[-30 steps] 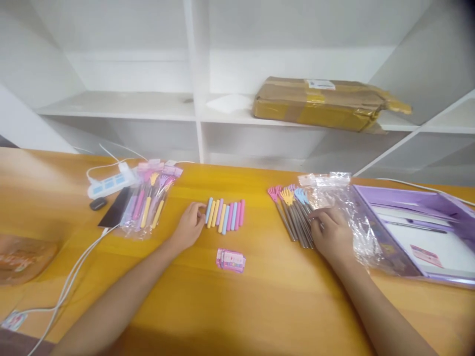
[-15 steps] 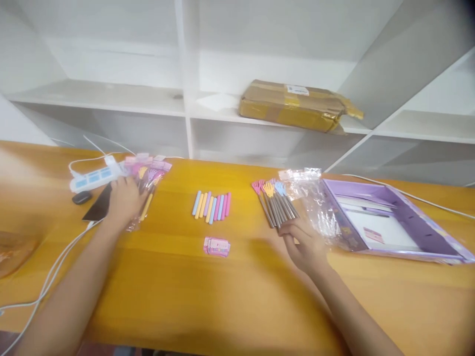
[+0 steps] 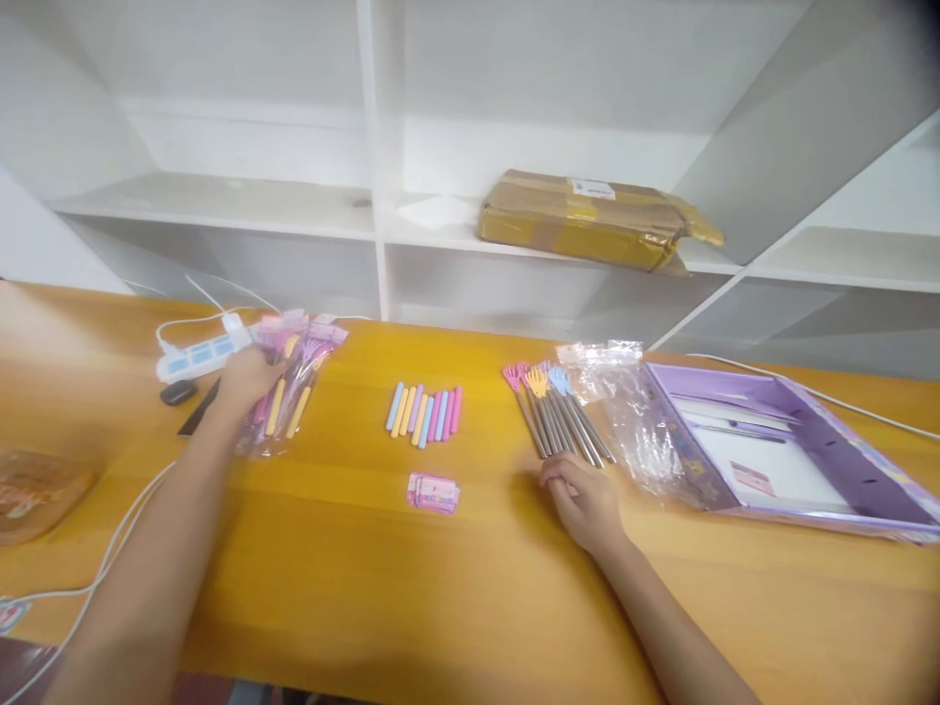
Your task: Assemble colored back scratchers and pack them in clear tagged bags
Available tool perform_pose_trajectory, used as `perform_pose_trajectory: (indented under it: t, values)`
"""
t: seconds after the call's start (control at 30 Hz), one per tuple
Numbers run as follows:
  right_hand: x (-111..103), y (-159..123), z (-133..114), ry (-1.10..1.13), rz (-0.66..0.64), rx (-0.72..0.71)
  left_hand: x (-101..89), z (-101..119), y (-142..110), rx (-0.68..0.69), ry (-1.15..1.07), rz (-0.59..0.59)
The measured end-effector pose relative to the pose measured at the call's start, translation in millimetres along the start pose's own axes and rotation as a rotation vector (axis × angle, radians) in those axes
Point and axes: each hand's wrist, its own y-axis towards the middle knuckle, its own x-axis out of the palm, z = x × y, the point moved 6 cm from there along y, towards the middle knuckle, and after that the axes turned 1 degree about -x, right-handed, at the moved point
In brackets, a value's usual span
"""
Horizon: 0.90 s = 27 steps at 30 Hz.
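Observation:
My left hand [image 3: 246, 380] reaches over the left edge of several clear-bagged back scratchers [image 3: 300, 387] with yellow and pink handles. Its fingers are blurred and partly hidden, so their grip cannot be made out. My right hand [image 3: 584, 497] rests on the table with fingers curled in, nothing showing in them. Just beyond it lies a fanned bunch of loose back scratchers [image 3: 558, 416], with steel rods and pink, yellow, purple and blue claw heads. Between the hands lie a row of pastel handle sleeves [image 3: 424, 414] and a small stack of pink cards [image 3: 435, 493].
Clear plastic bags [image 3: 635, 421] lie beside an open purple box [image 3: 815, 421] at the right. A white power strip [image 3: 202, 357], black object [image 3: 178, 393], dark flat object [image 3: 197, 411] and white cables [image 3: 121, 539] are at the left. A taped carton [image 3: 580, 220] sits on the shelf behind.
My right hand has drawn back slightly toward me from the rod ends, its fingers curling in. My left hand has shifted a little off the bagged scratchers, showing more of them. The view has shifted slightly.

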Motion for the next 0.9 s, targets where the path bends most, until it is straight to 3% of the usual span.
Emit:
perform_pose_trajectory:
  t: [0.23,0.33,0.4,0.5,0.6,0.67,0.8,0.9]
  values:
    - [-5,2,-1,0.037,0.037,-0.014,-22.2,12,-28,-0.006,-0.049,0.132]
    - [-6,2,0,0.094,0.065,0.035,-35.9,33,-64,0.033,-0.135,0.187]
    - [-6,2,-3,0.17,0.098,0.097,-39.4,60,-100,0.111,-0.237,0.171]
    - [9,-1,-12,0.47,0.066,0.26,-24.5,120,-175,0.446,-0.319,-0.048]
    - [40,-6,-33,0.89,-0.14,0.419,-3.9,168,-250,0.692,-0.378,-0.203]
    - [56,-10,-47,1.028,-0.249,0.49,8.3,187,-283,0.767,-0.385,-0.262]
    - [68,-11,-50,1.053,-0.244,0.558,21.1,207,-297,0.763,-0.477,-0.345]
    - [68,-9,-45,1.044,-0.204,0.551,36.4,219,-289,0.687,-0.639,-0.576]
